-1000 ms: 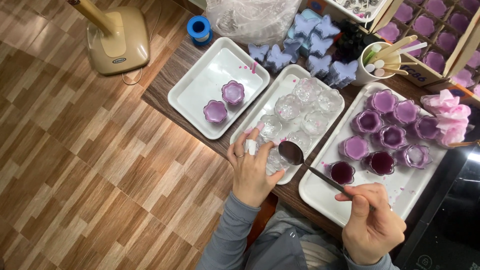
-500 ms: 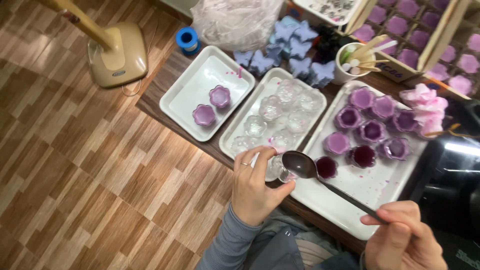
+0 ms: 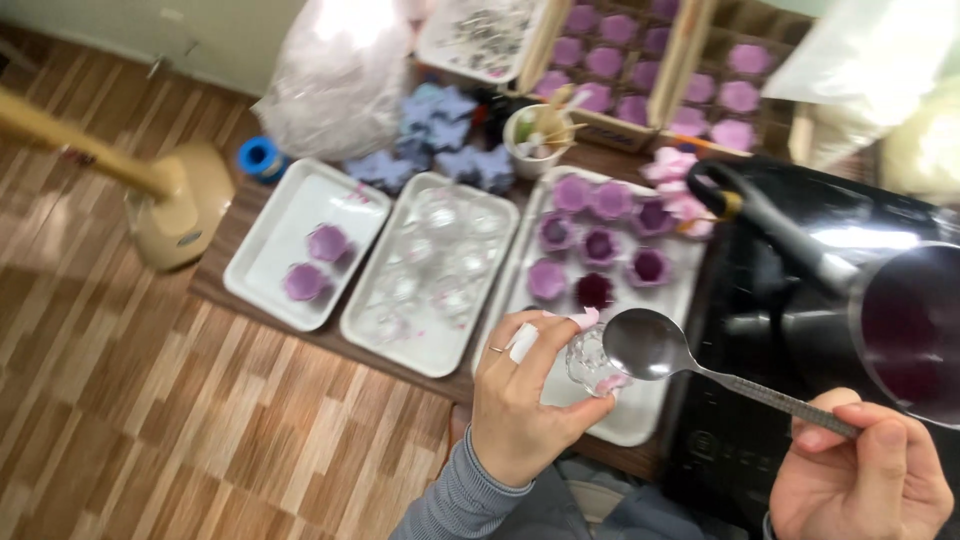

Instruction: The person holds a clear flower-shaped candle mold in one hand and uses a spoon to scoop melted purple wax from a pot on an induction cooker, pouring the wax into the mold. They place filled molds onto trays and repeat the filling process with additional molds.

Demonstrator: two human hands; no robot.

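While our left hand (image 3: 522, 405) pinched a small clear mould cup (image 3: 590, 362) between thumb and fingers, we held it just above the near edge of the right white tray (image 3: 640, 425), tilted slightly toward the spoon. Our right hand (image 3: 862, 478) was closed around the thin handle of a metal spoon (image 3: 648, 345), whose bowl hung right beside the cup's rim, almost touching it; we could not tell whether the bowl carried any liquid.

On that same tray stood a cluster of purple flower-shaped moulds (image 3: 598, 245), some pale and some filled dark. Beside it, the middle white tray (image 3: 432, 352) held several more clear cups, blurred in the glare. Farther left, a third white tray (image 3: 262, 290) carried two lilac pieces (image 3: 316, 260), one near the other. Behind the trays lay blue star-shaped moulds (image 3: 440, 135), a white cup (image 3: 530, 150) with sticks in it, and a wooden crate (image 3: 640, 70) of lilac pieces.

To our right, a dark pot (image 3: 905, 335) with purple liquid sat on a black cooktop (image 3: 740, 440), its long handle pointing toward the trays. All of this rested on the brown bench (image 3: 300, 335) above a wooden floor (image 3: 120, 400).
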